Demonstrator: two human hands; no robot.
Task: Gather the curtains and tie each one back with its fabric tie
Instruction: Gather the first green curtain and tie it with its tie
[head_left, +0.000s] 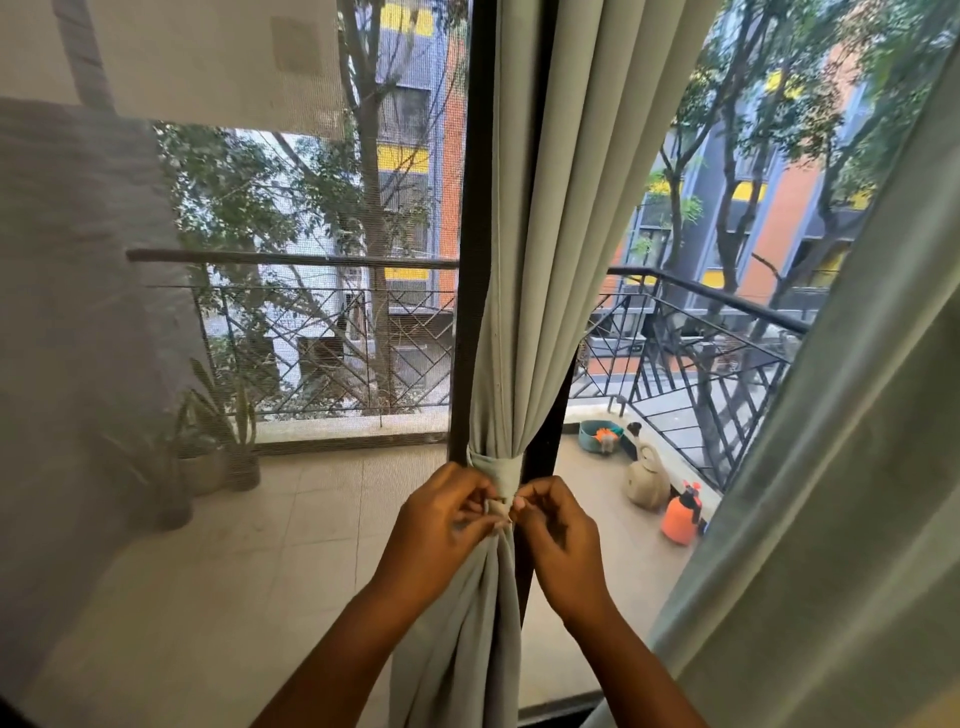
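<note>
A pale green curtain (550, 218) hangs in front of the dark window post, bunched into a narrow waist. A matching fabric tie (501, 470) is wrapped around that waist. My left hand (441, 514) pinches the tie's end on the left of the bunch. On the right, my right hand (558, 530) pinches the other end, fingertips almost meeting the left ones just below the wrap. Below my hands the curtain falls in loose folds. A second pale green curtain (852, 467) hangs loose along the right edge, with no tie visible on it.
A mesh screen (234, 322) covers the left window pane. Beyond lies a tiled balcony with a metal railing (691, 358), potted plants (228, 441), a beige watering can (647, 478), an orange spray bottle (680, 514) and a teal tub (597, 434).
</note>
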